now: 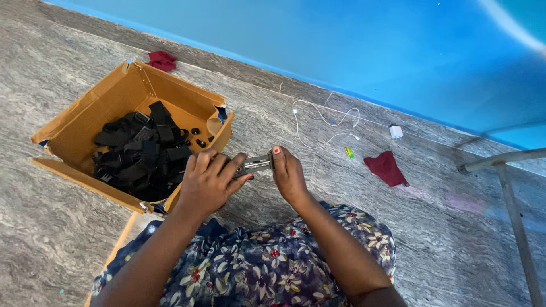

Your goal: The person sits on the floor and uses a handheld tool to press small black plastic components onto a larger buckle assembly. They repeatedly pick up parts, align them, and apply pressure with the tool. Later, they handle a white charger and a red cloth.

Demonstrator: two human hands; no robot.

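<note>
Floor: grey marbled stone floor [68, 239] with wavy veins, filling most of the view; the person sits on it.
Wall: bright blue wall [341, 40] along the far side, meeting the floor in a slanted line from far left to right.
Left hand: the left hand [209, 181] is curled down over the left end of a small grey metal piece [256, 164], fingers folded tight on it.
Right hand: the right hand [289, 175] pinches the right end of the same piece, thumb on top with an orange-red nail showing.
Hands together: both are closed on the metal piece, close together, just above the lap.
Metal piece: held level between the two hands, near the middle of the view, just right of the box; its exact kind is hard to tell, perhaps a clip or buckle part.
Box: open cardboard box [79, 122] on the floor to the left, flaps spread, its near corner just beside the left hand.
Box contents: a heap of black strap pieces [139, 153] and a few small black bits on the box bottom.
Lap: dark floral dress [267, 267] with white and red flowers, at the near edge.
Cable: white cable [318, 122] looped on the floor beyond the hands, with a small white plug [396, 132] further right.
Cloths: one dark red cloth [387, 168] to the right of the hands, another red cloth [162, 59] far behind the box.
Small item: a green and yellow item [349, 152] between cable and cloth.
Frame: grey metal tube frame [512, 193] at the right edge.
</note>
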